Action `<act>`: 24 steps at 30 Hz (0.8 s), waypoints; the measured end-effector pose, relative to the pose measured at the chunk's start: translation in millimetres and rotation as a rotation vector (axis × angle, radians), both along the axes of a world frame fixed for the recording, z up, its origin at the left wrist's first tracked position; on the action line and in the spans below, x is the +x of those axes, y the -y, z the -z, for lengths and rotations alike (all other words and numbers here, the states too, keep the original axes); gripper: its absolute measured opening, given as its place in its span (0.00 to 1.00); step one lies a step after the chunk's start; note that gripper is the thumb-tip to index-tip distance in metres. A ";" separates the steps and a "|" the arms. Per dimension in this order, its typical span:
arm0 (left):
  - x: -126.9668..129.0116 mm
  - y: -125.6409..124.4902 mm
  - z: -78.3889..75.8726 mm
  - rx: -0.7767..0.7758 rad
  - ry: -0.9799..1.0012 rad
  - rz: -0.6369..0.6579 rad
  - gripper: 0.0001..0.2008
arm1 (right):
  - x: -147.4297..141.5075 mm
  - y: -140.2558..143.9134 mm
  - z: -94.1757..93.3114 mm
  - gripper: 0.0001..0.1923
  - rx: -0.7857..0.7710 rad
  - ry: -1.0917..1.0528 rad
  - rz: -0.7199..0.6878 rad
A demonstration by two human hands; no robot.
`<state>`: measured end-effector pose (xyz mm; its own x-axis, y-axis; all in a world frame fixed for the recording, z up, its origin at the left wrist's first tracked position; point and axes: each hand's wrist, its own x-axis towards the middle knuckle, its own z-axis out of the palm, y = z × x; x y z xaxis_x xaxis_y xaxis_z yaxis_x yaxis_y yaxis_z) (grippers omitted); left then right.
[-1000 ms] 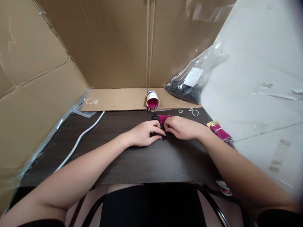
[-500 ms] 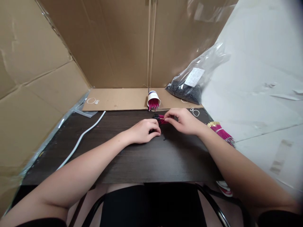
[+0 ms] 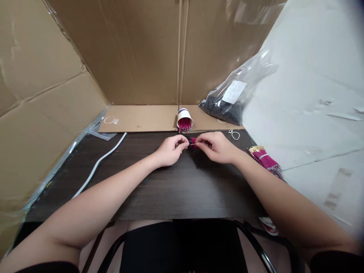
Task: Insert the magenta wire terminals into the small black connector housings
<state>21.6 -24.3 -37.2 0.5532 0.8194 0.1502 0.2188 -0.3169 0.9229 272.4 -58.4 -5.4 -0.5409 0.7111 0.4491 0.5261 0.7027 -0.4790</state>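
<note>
My right hand (image 3: 214,146) is closed in a pinch on a thin magenta wire (image 3: 193,144), whose gold-coloured tip points left. Facing it, my left hand (image 3: 172,149) pinches thumb and fingers together by that tip; what lies between those fingers is too small and hidden to make out. Just behind the fingertips a pile of magenta wires with black ends (image 3: 190,139) lies on the dark table, partly covered by both hands. A tiny black piece (image 3: 196,167) rests on the tabletop in front of my hands.
A white paper cup (image 3: 184,115) full of magenta wires lies tipped towards me on a cardboard strip (image 3: 142,119). Behind to the right slumps a clear bag of black pieces (image 3: 223,110). A banded wire bundle (image 3: 265,157) is at the right edge. A pale tube (image 3: 98,165) lies left.
My left hand has risen from the tabletop and moved away from me, up to the wire's tip. My right hand keeps its pinch, nearly in the same place.
</note>
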 end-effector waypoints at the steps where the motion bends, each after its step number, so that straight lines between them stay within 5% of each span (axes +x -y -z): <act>1: 0.2 -0.3 0.1 -0.010 0.007 0.001 0.10 | 0.2 -0.1 0.0 0.11 0.001 0.003 0.003; 24: 1.7 -0.6 0.6 -0.029 0.035 -0.004 0.11 | -1.3 0.8 3.1 0.10 -0.005 0.026 -0.009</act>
<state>23.3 -23.7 -37.8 0.5445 0.8261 0.1452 0.1876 -0.2888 0.9388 271.1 -59.2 -8.5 -0.5591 0.7080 0.4315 0.5319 0.7055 -0.4683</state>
